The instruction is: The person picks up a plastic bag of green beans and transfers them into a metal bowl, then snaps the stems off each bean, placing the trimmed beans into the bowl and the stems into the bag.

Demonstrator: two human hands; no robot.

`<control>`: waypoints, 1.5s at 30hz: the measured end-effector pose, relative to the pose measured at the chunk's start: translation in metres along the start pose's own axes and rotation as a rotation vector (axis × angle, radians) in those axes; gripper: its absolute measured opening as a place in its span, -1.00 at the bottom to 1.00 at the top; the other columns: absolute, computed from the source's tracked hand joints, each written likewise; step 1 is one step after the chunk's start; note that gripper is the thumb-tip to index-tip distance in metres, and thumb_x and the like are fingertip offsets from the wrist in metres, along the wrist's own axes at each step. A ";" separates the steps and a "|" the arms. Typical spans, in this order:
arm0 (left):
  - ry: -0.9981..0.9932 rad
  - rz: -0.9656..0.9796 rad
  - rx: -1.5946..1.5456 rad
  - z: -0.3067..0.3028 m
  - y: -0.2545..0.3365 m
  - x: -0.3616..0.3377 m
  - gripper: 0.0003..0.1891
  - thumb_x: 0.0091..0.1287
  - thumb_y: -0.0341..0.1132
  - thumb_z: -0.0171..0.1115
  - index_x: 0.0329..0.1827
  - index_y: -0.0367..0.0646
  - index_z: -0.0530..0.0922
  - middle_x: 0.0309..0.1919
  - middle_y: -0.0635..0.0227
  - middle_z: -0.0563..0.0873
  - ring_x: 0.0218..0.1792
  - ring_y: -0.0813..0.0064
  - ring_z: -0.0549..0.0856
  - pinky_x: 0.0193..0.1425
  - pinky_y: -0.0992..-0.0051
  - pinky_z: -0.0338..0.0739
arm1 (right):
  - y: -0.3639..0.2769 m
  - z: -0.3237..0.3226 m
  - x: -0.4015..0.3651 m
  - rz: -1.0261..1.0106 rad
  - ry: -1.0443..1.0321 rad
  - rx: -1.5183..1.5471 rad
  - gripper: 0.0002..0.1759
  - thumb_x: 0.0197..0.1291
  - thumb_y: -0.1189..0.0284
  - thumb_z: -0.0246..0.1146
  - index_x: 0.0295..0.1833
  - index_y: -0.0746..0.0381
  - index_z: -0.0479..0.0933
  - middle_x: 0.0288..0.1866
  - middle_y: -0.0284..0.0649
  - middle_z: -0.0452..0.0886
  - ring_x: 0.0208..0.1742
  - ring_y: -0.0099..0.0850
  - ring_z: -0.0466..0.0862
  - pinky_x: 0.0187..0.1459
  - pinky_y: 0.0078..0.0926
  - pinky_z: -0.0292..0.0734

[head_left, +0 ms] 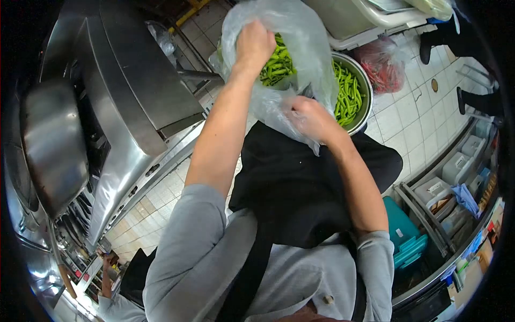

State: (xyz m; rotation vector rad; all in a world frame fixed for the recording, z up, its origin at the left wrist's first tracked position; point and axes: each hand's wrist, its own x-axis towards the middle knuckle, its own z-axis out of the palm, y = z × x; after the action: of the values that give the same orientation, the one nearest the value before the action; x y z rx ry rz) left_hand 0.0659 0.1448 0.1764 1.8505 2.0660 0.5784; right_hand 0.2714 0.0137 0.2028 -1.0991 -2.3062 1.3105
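Observation:
A large clear plastic bag point(308, 40) stands open before my knees, with green peppers point(278, 67) inside it. At the bag's upper left, my left hand point(256, 45) is closed with its fingers curled inward; what it grips, if anything, is hidden. Slightly blurred, my right hand point(310, 118) is closed on the near edge of the bag. Just right of the bag is a round metal bowl point(368, 88) full of long green peppers point(347, 94), partly covered by the plastic.
Behind the bowl, a bag of red peppers point(382, 67) lies on the tiled floor point(402, 115) beside a pale bin point(343, 21). Steel kitchen equipment point(145, 70) fills the left. A teal container point(402, 231) is at right. Another person's legs point(483, 102) and, lower left, a person's arm point(106, 276) show.

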 end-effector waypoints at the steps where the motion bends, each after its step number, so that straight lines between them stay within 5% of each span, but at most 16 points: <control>1: -0.009 -0.005 0.001 0.001 -0.004 -0.012 -0.68 0.24 -0.39 0.20 0.06 -0.25 0.59 -0.03 -0.09 0.70 0.06 -0.06 0.67 0.17 0.20 0.57 | 0.002 -0.004 0.001 -0.007 0.038 -0.015 -0.65 0.28 0.38 0.23 0.11 0.33 0.52 -0.05 0.13 0.66 -0.01 0.11 0.67 0.00 -0.06 0.56; 3: -0.258 0.061 -0.188 -0.002 -0.016 -0.027 -0.59 0.23 -0.40 0.22 0.17 -0.27 0.55 0.07 -0.14 0.67 0.17 -0.09 0.62 0.29 0.18 0.50 | 0.005 -0.007 0.005 0.039 0.124 0.066 -0.60 0.30 0.38 0.25 0.20 0.31 0.49 -0.11 0.08 0.67 -0.09 0.00 0.69 -0.04 -0.15 0.57; 7: -0.287 0.078 -0.078 0.010 -0.062 -0.037 -0.53 0.25 -0.35 0.26 0.25 -0.26 0.52 0.12 -0.10 0.66 0.20 -0.06 0.61 0.34 0.19 0.47 | -0.003 -0.034 0.012 0.211 0.232 0.192 -0.47 0.36 0.33 0.25 0.35 0.35 0.39 -0.14 0.11 0.69 -0.10 -0.02 0.71 -0.02 -0.18 0.58; 9: 0.207 -0.010 0.055 0.013 -0.066 -0.033 -0.42 0.27 -0.30 0.31 0.37 -0.23 0.42 0.17 -0.07 0.65 0.26 -0.03 0.59 0.38 0.20 0.45 | 0.003 -0.039 0.009 0.321 0.272 0.283 -0.33 0.35 0.28 0.28 0.47 0.33 0.30 -0.19 0.03 0.69 -0.18 -0.18 0.71 -0.06 -0.26 0.57; 13: 0.357 0.183 0.004 -0.002 -0.026 0.017 -0.34 0.28 -0.21 0.34 0.42 -0.19 0.33 0.11 -0.08 0.68 0.14 -0.09 0.65 0.26 0.13 0.53 | 0.007 -0.037 0.001 0.320 0.303 0.306 -0.30 0.35 0.28 0.28 0.49 0.34 0.26 -0.19 0.02 0.69 -0.20 -0.19 0.71 -0.08 -0.29 0.57; 15: 0.486 0.304 0.137 -0.007 0.006 0.036 -0.71 0.33 -0.40 0.21 0.09 -0.29 0.60 0.05 0.02 0.71 0.06 0.04 0.68 0.17 0.24 0.54 | 0.005 -0.036 -0.003 0.272 0.312 0.250 -0.32 0.35 0.32 0.27 0.49 0.33 0.27 -0.16 0.00 0.70 -0.20 -0.25 0.70 -0.09 -0.33 0.57; 16: 0.485 0.304 0.137 -0.013 0.010 0.038 -0.71 0.33 -0.40 0.21 0.09 -0.29 0.60 0.05 0.02 0.71 0.06 0.04 0.68 0.17 0.24 0.54 | 0.003 -0.035 -0.006 0.248 0.318 0.223 -0.33 0.35 0.33 0.27 0.50 0.33 0.27 -0.15 -0.01 0.70 -0.21 -0.28 0.70 -0.09 -0.35 0.57; 18: 0.230 0.230 -0.029 -0.022 0.017 0.034 -0.39 0.28 -0.20 0.33 0.38 -0.15 0.36 0.01 -0.10 0.70 -0.02 -0.15 0.70 0.09 0.04 0.60 | -0.005 -0.038 -0.012 0.258 0.308 0.256 -0.36 0.36 0.37 0.26 0.48 0.32 0.29 -0.15 -0.03 0.70 -0.20 -0.30 0.69 -0.10 -0.36 0.57; 20: 0.135 0.124 -0.017 -0.029 0.022 0.014 -0.55 0.30 -0.25 0.31 0.24 -0.14 0.50 -0.07 -0.10 0.72 -0.17 -0.19 0.71 -0.06 -0.02 0.62 | -0.007 -0.040 -0.016 0.267 0.309 0.288 -0.39 0.36 0.40 0.25 0.47 0.32 0.32 -0.15 -0.05 0.69 -0.20 -0.31 0.69 -0.10 -0.38 0.57; 25: -0.478 0.088 0.365 0.002 -0.006 -0.013 -0.71 0.32 -0.33 0.25 0.09 -0.13 0.66 0.02 0.03 0.72 -0.02 0.00 0.73 0.07 0.08 0.62 | 0.000 -0.027 -0.034 0.247 0.367 0.407 -0.52 0.38 0.48 0.22 0.38 0.31 0.43 -0.12 -0.07 0.69 -0.13 -0.34 0.69 -0.07 -0.39 0.58; 28: -0.335 0.336 0.287 0.050 -0.054 -0.026 -0.73 0.34 -0.34 0.21 0.07 -0.10 0.68 0.08 0.08 0.70 0.04 0.05 0.71 0.13 0.11 0.60 | -0.007 -0.028 -0.046 0.193 0.351 0.266 -0.58 0.39 0.48 0.21 0.33 0.31 0.48 -0.12 -0.10 0.70 -0.09 -0.38 0.70 -0.06 -0.41 0.58; 30: -0.294 0.284 0.142 0.063 -0.053 -0.022 -0.74 0.36 -0.31 0.21 0.05 -0.15 0.68 0.11 0.07 0.68 -0.02 0.01 0.72 0.10 0.09 0.61 | -0.003 -0.027 -0.060 0.177 0.376 0.208 -0.62 0.41 0.51 0.19 0.30 0.31 0.51 -0.10 -0.12 0.71 -0.12 -0.42 0.70 -0.07 -0.46 0.59; 32: 0.009 0.337 0.142 0.080 -0.054 -0.015 -0.73 0.33 -0.22 0.28 -0.04 -0.22 0.67 0.04 0.04 0.71 -0.04 0.00 0.73 0.08 0.07 0.61 | 0.003 -0.023 -0.075 0.246 0.457 0.318 -0.64 0.42 0.53 0.18 0.29 0.30 0.52 -0.10 -0.13 0.71 -0.15 -0.45 0.71 -0.08 -0.50 0.60; 36: -0.184 0.145 0.175 0.055 -0.013 -0.017 -0.66 0.31 -0.12 0.32 -0.12 -0.26 0.67 -0.07 0.04 0.75 -0.07 0.02 0.74 0.05 0.07 0.62 | 0.015 -0.012 -0.096 0.440 0.491 0.456 -0.66 0.42 0.54 0.19 0.27 0.32 0.54 -0.14 -0.15 0.72 -0.14 -0.48 0.73 -0.10 -0.52 0.61; 38: -0.340 0.154 0.295 0.077 -0.024 -0.016 -0.64 0.30 -0.06 0.33 -0.14 -0.24 0.68 -0.13 0.04 0.76 -0.05 0.03 0.74 0.06 0.09 0.61 | 0.009 -0.010 -0.099 0.356 0.543 0.413 -0.68 0.42 0.56 0.18 0.25 0.34 0.56 -0.15 -0.15 0.72 -0.16 -0.48 0.74 -0.12 -0.52 0.62; 45: -0.010 0.195 -0.003 0.071 -0.045 -0.027 -0.72 0.40 -0.22 0.19 0.06 -0.16 0.63 -0.01 -0.02 0.71 0.05 -0.11 0.67 0.22 0.02 0.52 | 0.013 -0.013 -0.121 0.368 0.615 0.357 -0.69 0.41 0.57 0.19 0.22 0.35 0.57 -0.18 -0.17 0.73 -0.18 -0.50 0.73 -0.12 -0.53 0.61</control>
State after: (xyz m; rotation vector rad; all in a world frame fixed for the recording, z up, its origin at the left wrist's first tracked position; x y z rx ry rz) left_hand 0.0642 0.1211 0.0912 2.0630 1.8895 0.6184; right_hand 0.3663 -0.0625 0.2150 -1.5659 -1.4161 1.2067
